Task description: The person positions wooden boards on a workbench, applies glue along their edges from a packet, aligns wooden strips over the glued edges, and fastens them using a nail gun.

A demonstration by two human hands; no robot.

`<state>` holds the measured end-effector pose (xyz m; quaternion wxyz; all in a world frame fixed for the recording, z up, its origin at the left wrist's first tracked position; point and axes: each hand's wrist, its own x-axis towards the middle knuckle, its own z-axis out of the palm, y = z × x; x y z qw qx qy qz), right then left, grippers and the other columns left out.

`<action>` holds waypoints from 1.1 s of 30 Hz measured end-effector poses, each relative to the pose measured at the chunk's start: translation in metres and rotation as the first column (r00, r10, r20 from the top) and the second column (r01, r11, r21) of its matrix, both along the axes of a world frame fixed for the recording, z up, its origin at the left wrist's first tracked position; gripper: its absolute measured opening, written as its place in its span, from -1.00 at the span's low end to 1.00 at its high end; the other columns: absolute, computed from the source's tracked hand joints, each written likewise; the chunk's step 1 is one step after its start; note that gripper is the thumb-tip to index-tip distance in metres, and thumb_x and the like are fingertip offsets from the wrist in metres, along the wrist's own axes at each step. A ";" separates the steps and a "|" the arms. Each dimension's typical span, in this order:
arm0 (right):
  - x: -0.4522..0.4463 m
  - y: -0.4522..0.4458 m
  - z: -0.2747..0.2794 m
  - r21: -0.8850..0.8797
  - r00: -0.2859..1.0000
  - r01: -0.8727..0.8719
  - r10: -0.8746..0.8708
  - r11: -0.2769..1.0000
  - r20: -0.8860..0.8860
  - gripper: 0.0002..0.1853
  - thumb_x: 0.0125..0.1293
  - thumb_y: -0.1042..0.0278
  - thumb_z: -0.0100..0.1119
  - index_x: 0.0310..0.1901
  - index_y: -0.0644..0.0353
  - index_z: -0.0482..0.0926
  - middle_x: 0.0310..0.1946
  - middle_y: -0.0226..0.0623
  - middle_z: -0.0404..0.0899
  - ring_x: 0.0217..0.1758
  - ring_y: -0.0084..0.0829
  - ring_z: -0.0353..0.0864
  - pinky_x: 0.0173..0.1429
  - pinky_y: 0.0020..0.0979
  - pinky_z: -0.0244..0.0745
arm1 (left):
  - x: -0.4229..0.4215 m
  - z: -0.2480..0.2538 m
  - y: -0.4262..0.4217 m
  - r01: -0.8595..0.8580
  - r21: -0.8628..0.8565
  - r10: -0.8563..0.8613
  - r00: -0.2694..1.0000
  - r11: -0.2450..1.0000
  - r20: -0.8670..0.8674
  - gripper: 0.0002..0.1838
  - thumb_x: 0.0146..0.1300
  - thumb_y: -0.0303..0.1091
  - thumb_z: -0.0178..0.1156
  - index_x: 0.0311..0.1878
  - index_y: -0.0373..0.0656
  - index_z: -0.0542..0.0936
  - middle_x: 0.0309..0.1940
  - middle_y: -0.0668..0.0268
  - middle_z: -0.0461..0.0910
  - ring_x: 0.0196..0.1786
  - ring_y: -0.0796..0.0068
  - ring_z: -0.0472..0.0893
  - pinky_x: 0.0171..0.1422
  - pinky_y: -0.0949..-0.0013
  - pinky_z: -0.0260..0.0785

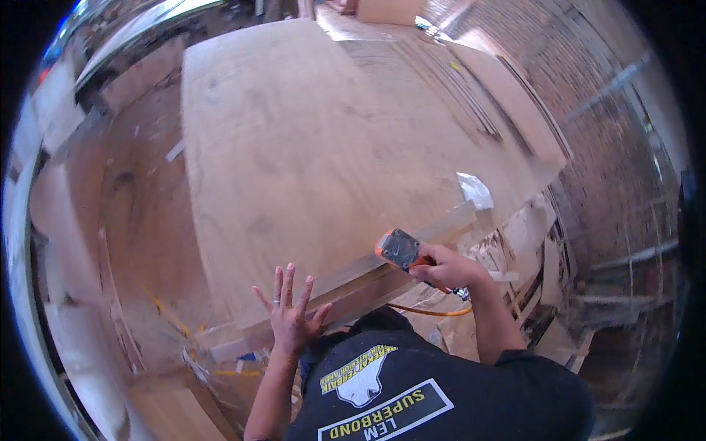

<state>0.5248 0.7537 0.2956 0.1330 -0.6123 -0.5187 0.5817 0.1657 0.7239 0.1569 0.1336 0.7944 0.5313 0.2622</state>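
A large plywood sheet [294,154] lies flat in front of me. Along its near edge runs a wooden strip [353,273]. My right hand [445,266] is wrapped round the handle of an orange and black air tool [401,248], whose head is over the strip. From the tool's lower end an orange hose [430,312] leads off near my body. My left hand [292,312] is at the near edge of the sheet, left of the tool, with its fingers spread and nothing held. A ring shows on one finger.
A white paper or plastic piece [475,190] lies at the sheet's right side. Long thin strips [456,88] and boards [507,95] rest at the back right. Wood scraps [540,220] are piled at the right. A brick wall [537,44] stands beyond.
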 end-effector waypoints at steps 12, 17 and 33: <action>0.345 -0.019 -0.033 0.239 0.691 0.708 -0.722 0.664 -0.042 -0.49 0.40 0.47 0.37 0.36 0.14 0.53 -0.11 -0.30 0.68 -0.12 -0.49 0.67 0.02 -0.43 0.62 | 0.189 0.020 0.053 -0.230 -0.280 0.110 0.915 0.932 -0.388 -0.01 0.20 0.40 0.35 0.62 0.12 0.39 0.77 0.08 -0.05 0.80 -0.08 -0.22 0.57 -0.67 -0.73; 0.462 0.047 -0.130 0.611 0.397 0.502 -0.791 0.612 0.466 -0.26 0.30 0.24 0.49 0.51 0.06 0.45 0.04 0.00 0.76 0.03 -0.08 0.79 0.17 -0.15 0.65 | 0.215 0.019 0.057 -0.335 -0.309 0.156 0.860 0.890 -0.486 -0.01 0.27 0.52 0.17 0.62 0.09 0.39 0.76 0.15 0.00 0.80 -0.07 -0.24 0.54 -0.66 -0.84; 0.464 0.078 -0.198 0.404 0.328 0.410 -0.546 0.818 0.771 -0.50 0.43 0.10 0.24 0.39 -0.20 0.60 0.30 -0.19 0.63 0.47 -0.10 0.49 0.50 0.16 0.38 | 0.222 0.041 0.062 -0.388 -0.343 0.149 0.818 0.855 -0.556 -0.15 0.40 0.47 0.07 0.60 0.16 0.43 0.74 0.29 0.12 0.79 -0.16 -0.30 0.53 -0.69 -0.82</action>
